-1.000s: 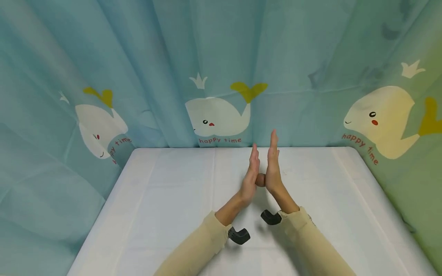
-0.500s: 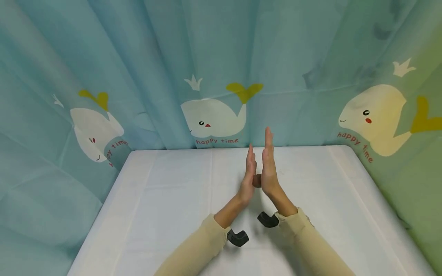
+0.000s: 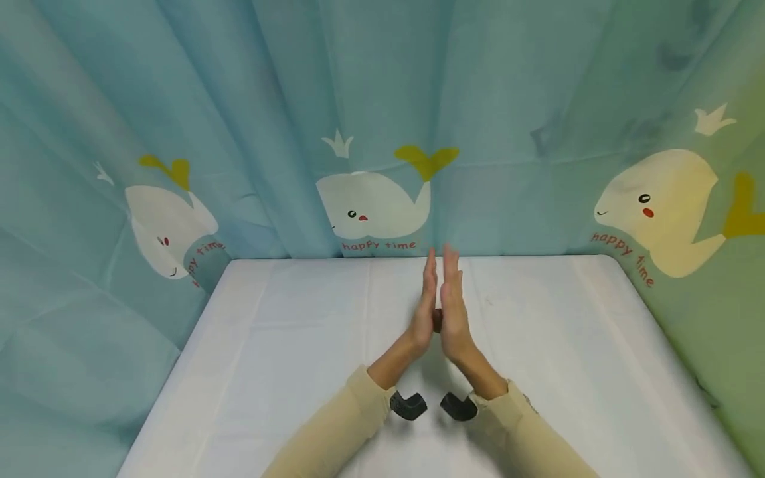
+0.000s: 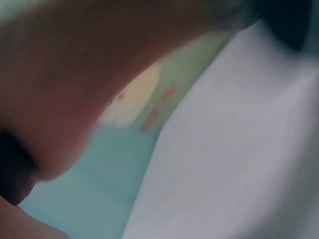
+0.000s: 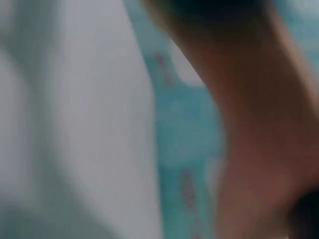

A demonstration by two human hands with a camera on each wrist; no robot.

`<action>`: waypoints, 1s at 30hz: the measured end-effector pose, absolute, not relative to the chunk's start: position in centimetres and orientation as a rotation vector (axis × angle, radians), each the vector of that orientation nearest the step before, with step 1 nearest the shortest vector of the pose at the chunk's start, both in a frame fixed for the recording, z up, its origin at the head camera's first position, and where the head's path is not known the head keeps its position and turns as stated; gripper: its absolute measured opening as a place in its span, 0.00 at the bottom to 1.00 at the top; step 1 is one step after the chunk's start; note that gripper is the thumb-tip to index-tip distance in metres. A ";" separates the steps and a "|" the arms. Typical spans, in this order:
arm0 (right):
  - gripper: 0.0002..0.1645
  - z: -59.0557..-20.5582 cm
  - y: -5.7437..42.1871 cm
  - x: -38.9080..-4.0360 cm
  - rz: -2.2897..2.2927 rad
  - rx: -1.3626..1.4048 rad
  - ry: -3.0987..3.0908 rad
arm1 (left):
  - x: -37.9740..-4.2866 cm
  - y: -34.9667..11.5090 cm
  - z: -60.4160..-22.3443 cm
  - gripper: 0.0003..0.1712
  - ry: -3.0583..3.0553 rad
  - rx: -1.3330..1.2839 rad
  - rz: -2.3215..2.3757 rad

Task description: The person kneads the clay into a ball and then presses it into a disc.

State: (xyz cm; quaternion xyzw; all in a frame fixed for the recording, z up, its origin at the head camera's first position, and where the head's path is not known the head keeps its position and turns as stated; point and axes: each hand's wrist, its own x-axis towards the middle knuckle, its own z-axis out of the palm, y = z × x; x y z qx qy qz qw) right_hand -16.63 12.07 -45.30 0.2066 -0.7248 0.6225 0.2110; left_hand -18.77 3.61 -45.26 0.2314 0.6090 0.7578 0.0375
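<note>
Between two upright, nearly parallel palms sits a small brown round lump (image 3: 437,320), mostly covered by the hands; its material cannot be told. My left hand (image 3: 424,317) presses on its left side with straight fingers. From the right, my right hand (image 3: 454,320) presses with its palm flat, its fingers also straight and slightly blurred. In the left wrist view the dark lump (image 4: 14,167) shows at the left edge against the palm. A dark patch lies at the lower right of the right wrist view, beside the blurred right hand (image 5: 264,149).
A white-covered table (image 3: 299,372) lies below the hands. Behind it and at both sides hangs a blue-green curtain (image 3: 502,99) with printed whales. Black curved wrist devices (image 3: 409,405) stick out from both beige sleeves (image 3: 335,425), close to each other.
My right hand has slid back toward me and leftward against the left hand, so the fingertips are now nearly level. The lump has shifted slightly left and nearer, and less of it shows.
</note>
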 end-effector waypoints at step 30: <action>0.40 -46.6 11.3 -16.6 1.578 0.672 -2.021 | -19.7 3.6 -45.1 0.37 1.759 0.532 2.476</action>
